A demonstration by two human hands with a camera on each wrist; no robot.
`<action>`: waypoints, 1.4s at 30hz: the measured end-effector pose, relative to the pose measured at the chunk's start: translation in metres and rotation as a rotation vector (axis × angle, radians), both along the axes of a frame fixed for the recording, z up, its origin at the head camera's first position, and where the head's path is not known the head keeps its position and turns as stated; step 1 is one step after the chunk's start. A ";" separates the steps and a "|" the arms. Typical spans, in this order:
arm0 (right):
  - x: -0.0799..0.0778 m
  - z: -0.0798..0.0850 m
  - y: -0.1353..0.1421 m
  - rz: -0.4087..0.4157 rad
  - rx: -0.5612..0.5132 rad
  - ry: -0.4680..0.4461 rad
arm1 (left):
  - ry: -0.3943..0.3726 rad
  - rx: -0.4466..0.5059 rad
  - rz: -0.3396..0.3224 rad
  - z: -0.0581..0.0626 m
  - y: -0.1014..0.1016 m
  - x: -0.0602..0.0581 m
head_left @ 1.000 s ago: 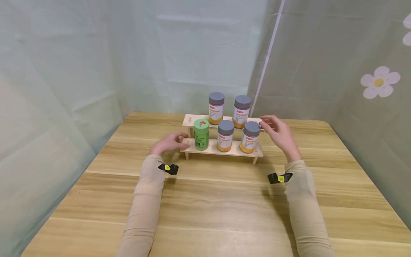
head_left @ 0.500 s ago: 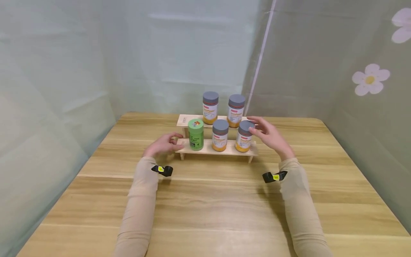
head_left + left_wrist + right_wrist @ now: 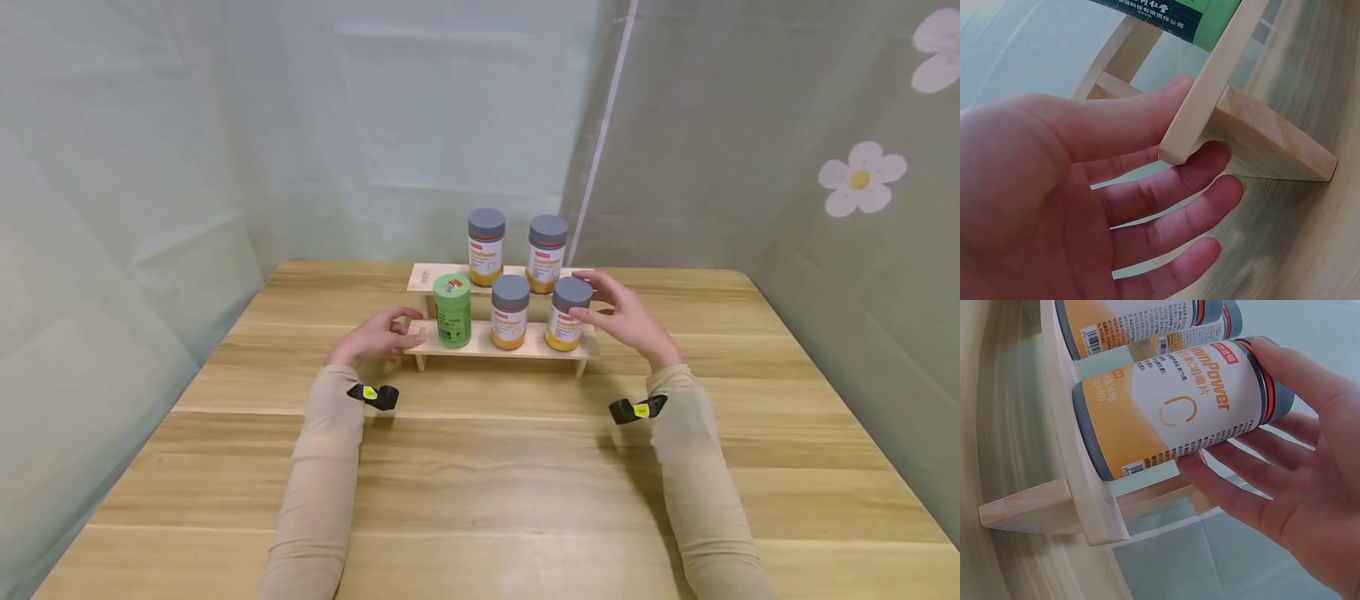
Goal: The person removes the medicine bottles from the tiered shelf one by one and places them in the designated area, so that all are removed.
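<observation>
My left hand point(image 3: 375, 336) pinches the left end of the lower shelf of a two-tier wooden rack point(image 3: 536, 340). In the left wrist view the thumb lies on top of the shelf board point(image 3: 1210, 84) and the fingers reach beneath it. My right hand point(image 3: 632, 318) grips the front right grey-capped bottle point(image 3: 562, 327), which stands upright on the lower shelf. The right wrist view shows the thumb at the cap and the fingers behind the bottle's orange-and-white label point(image 3: 1166, 412). A green bottle point(image 3: 453, 318) and another grey-capped bottle point(image 3: 509, 323) share that shelf.
Two more grey-capped bottles, one left point(image 3: 486, 250) and one right point(image 3: 546, 260), stand on the rack's upper shelf. The rack rests near the back of a wood-grain table point(image 3: 480, 483). Pale curtains point(image 3: 450, 108) hang behind and on both sides.
My right hand has moved in from beside the front right bottle, and its thumb has come round the bottle's front. My left hand stays at the shelf end. The head view has shifted slightly.
</observation>
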State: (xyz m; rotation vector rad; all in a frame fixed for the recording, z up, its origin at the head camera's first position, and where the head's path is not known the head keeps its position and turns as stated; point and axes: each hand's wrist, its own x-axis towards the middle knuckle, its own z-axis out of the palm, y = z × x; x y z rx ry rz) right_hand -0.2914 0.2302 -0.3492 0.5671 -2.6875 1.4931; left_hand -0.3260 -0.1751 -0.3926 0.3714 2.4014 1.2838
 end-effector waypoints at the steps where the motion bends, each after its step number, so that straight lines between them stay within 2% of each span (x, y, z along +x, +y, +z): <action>1: 0.000 0.000 0.000 -0.009 0.007 0.007 | -0.003 0.002 -0.003 0.000 -0.001 0.000; 15: 0.003 0.006 0.000 -0.065 0.018 0.064 | -0.019 -0.008 0.011 0.001 0.000 -0.001; 32: 0.006 0.009 0.012 -0.124 0.012 0.133 | -0.017 0.001 0.009 -0.004 -0.002 -0.005; 42: 0.005 0.009 0.010 -0.106 0.001 0.086 | -0.034 -0.001 0.018 -0.004 -0.003 -0.005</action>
